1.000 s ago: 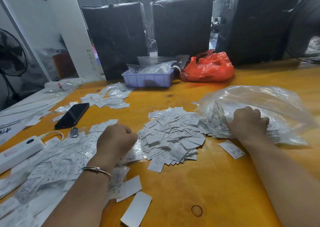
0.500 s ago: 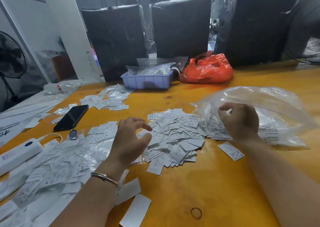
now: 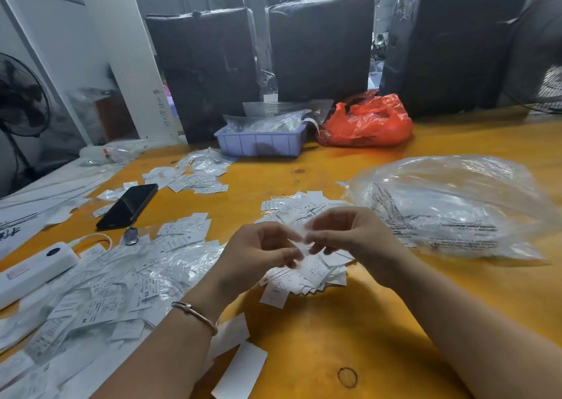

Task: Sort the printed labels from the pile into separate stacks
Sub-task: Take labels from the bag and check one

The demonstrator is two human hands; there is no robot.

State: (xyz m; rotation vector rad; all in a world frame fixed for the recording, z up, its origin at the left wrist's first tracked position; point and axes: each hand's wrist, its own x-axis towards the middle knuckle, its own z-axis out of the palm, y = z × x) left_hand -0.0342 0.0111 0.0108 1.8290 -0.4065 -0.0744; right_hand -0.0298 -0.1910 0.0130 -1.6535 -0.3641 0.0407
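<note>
1. The fingers (image 3: 293,254) of the left hand (image 3: 255,255) and those of the right hand (image 3: 349,237) meet at the centre of the view, curled inward and pinching a small white label (image 3: 299,240) between them; the label is blurred, so its print cannot be read.
2. Both hands hang just above the pile of printed labels (image 3: 301,274), which lies on the yellow desk (image 3: 349,331) directly under the fingers and reaches out toward 12 o'clock.
3. A thin bracelet (image 3: 194,312) circles the left wrist, at 7 o'clock from the fingers.
4. At 8 o'clock a broad spread of labels and clear wrappers (image 3: 121,283) covers the desk, touching the left forearm.
5. At 6 o'clock two blank white slips (image 3: 240,371) lie by the left forearm, with a dark ring mark (image 3: 347,378) on the desk beside them.
6. At 3 o'clock lies a large clear plastic bag (image 3: 450,210) with printed text on it, just beside the right hand.
7. At 10 o'clock a black phone (image 3: 129,205) rests face up; beyond it, a smaller scatter of labels (image 3: 197,176).
8. At 9 o'clock, at the desk's edge, sits a white power bank (image 3: 33,272) with a cable.
9. At 12 o'clock, far back, stand a lilac tray (image 3: 261,143) filled with clear bags and an orange plastic bag (image 3: 368,121) beside it, before three black wrapped bales (image 3: 319,45).
</note>
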